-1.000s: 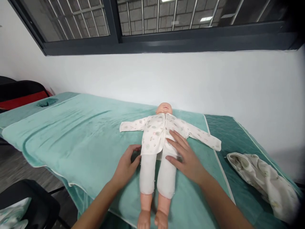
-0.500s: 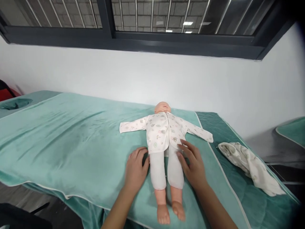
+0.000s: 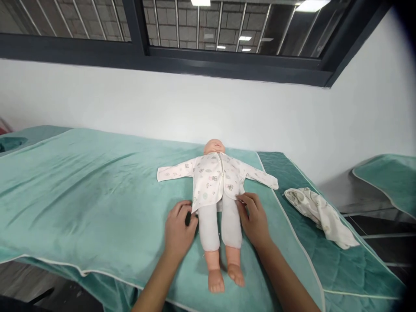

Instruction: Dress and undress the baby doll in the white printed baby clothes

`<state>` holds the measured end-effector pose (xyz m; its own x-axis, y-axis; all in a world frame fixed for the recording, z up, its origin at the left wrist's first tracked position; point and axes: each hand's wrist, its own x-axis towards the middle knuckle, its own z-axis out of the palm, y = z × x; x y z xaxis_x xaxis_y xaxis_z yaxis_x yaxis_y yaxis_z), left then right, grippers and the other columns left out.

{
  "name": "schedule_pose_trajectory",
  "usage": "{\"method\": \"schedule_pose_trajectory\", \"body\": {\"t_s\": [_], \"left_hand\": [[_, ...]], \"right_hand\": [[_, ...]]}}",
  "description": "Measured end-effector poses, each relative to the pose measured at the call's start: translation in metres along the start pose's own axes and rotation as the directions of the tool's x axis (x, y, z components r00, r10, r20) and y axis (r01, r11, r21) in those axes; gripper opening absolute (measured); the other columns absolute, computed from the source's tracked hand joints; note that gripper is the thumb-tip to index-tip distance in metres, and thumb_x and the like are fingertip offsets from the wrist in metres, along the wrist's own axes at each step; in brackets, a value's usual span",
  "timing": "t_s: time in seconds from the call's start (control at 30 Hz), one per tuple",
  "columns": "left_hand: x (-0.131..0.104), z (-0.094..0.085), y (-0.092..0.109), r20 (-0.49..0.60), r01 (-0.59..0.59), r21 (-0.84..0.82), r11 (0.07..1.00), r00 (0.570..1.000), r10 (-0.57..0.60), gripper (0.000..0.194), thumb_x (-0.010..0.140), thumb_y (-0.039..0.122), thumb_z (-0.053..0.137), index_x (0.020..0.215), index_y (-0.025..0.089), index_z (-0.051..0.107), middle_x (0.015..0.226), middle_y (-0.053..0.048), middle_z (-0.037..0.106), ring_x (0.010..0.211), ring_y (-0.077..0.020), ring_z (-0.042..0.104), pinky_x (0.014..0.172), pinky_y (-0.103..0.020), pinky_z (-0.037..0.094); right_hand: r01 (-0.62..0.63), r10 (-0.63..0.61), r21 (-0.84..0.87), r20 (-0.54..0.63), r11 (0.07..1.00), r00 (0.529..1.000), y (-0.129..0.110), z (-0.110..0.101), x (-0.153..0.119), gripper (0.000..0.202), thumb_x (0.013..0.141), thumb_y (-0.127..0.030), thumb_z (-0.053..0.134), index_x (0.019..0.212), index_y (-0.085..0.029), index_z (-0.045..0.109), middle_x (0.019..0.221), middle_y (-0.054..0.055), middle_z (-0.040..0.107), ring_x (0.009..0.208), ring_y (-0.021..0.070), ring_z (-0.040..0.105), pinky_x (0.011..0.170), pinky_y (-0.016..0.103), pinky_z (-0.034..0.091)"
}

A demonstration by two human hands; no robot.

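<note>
A baby doll (image 3: 214,146) lies on its back, dressed in a white printed baby jacket (image 3: 208,180) with both sleeves spread out. White padded fabric covers its upper legs (image 3: 208,227); the lower legs and feet are bare. At the jacket's lower left corner, my left hand (image 3: 180,227) pinches the hem between thumb and fingers. My right hand (image 3: 255,216) has its fingertips closed on the hem at the other side, beside the doll's thigh.
A light green sheet (image 3: 97,195) covers the bed under the doll. On the darker quilted cover (image 3: 354,273) to the right lies a crumpled white printed cloth (image 3: 321,214). A white wall (image 3: 146,104) and a barred window (image 3: 227,30) rise behind the bed.
My right fingers have gone from spread to closed on the jacket hem. My left fingers have closed on the other corner, which is drawn slightly outward. The view has shifted a little right.
</note>
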<state>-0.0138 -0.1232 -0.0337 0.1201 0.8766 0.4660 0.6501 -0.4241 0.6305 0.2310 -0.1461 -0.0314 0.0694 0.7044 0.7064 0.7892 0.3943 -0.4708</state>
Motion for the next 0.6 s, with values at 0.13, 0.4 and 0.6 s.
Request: {"method": "schedule_pose_trajectory", "body": {"t_s": [0.13,0.4,0.6], "left_hand": [[0.0002,0.0015,0.0023,0.022,0.009,0.083,0.997,1.0,-0.011,0.01,0.082,0.012,0.052,0.083,0.022,0.056,0.106,-0.003,0.066,0.103,-0.0241,0.059,0.09,-0.04,0.043],[0.0013,0.0016,0.0003,-0.041,0.003,-0.029,1.0,0.999,-0.004,0.011,0.091,0.022,0.052,0.101,0.022,0.058,0.105,-0.004,0.064,0.1,-0.022,0.059,0.089,-0.039,0.046],[0.0061,0.0039,0.0068,-0.097,-0.073,-0.1,0.992,0.993,0.064,0.032,0.092,0.02,0.052,0.124,0.024,0.055,0.118,-0.006,0.059,0.11,-0.0201,0.057,0.097,-0.037,0.046]], "right_hand": [[0.041,-0.041,0.011,-0.009,0.999,0.999,0.0034,0.0002,-0.0018,0.017,0.097,-0.014,0.05,0.109,-0.023,0.059,0.105,0.007,0.059,0.098,0.0204,0.057,0.087,0.039,0.05],[-0.005,0.006,0.1,-0.006,0.995,1.0,-0.0009,-0.0063,-0.0027,0.012,0.096,-0.019,0.054,0.106,-0.023,0.058,0.105,0.007,0.058,0.1,0.0202,0.057,0.088,0.037,0.048],[-0.109,0.108,0.135,0.014,0.985,0.994,0.001,-0.0051,-0.0022,0.011,0.096,-0.03,0.055,0.104,-0.022,0.057,0.1,0.005,0.059,0.092,0.0193,0.057,0.08,0.034,0.048]]}}
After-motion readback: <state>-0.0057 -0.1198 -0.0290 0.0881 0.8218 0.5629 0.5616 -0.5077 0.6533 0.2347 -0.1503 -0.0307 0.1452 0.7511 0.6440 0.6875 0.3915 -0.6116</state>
